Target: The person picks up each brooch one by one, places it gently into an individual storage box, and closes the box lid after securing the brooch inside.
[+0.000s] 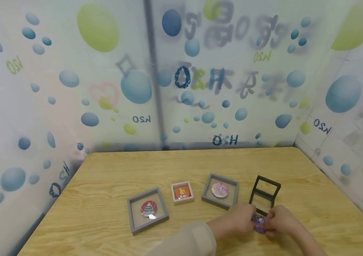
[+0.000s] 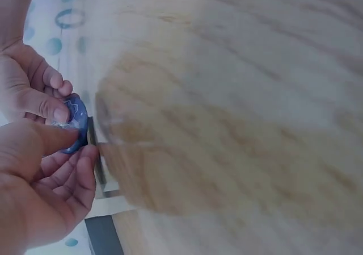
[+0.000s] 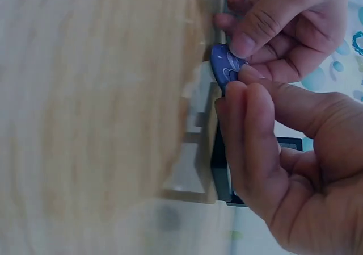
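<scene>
The wall covering [image 1: 232, 89] reads "OSH" in blue and "OSN" repeatedly.

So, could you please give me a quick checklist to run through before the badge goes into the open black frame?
1. Purple badge held by both the left hand and the right hand: ok.
2. Black frame open, lid raised: ok.
3. Hands just in front of that frame: ok.
4. Badge facing the right way up: cannot tell.
5. Grey frame nearby, apart from the hands: ok.
6. Bare wooden table around the work: ok.
</scene>
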A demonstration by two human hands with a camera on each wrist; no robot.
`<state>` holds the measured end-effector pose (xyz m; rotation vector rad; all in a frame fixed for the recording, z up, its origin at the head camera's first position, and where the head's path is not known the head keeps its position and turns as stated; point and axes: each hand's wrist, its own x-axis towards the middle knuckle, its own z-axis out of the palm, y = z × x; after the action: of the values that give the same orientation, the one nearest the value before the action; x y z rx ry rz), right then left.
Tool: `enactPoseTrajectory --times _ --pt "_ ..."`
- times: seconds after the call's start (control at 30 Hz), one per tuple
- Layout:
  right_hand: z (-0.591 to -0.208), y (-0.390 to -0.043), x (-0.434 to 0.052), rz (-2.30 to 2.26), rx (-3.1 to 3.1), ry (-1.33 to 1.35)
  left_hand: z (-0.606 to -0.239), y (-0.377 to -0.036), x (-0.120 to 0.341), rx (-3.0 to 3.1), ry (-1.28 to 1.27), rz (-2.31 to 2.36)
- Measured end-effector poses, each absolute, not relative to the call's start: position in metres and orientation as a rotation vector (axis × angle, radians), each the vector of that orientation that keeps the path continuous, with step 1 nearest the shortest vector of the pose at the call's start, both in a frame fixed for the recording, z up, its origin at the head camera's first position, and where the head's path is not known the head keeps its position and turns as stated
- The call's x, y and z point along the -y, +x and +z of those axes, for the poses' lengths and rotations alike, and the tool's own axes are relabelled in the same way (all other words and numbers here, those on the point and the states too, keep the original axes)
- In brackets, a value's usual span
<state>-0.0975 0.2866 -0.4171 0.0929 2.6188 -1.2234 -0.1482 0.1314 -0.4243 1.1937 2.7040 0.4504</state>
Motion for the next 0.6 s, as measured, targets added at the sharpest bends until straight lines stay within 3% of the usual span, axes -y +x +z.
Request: enactPoseTrajectory --times 0.3,0.6 --pt "-0.411 -0.104 -0.284 -1.399 -2.62 0.423 -0.429 -0.158 -0.136 -2.449 0.797 1.301" --pt "-0.405 -0.114 -0.283 -1.616 -2.576 0.516 -0.42 -0.167 -0.148 -2.533 0.676 1.477"
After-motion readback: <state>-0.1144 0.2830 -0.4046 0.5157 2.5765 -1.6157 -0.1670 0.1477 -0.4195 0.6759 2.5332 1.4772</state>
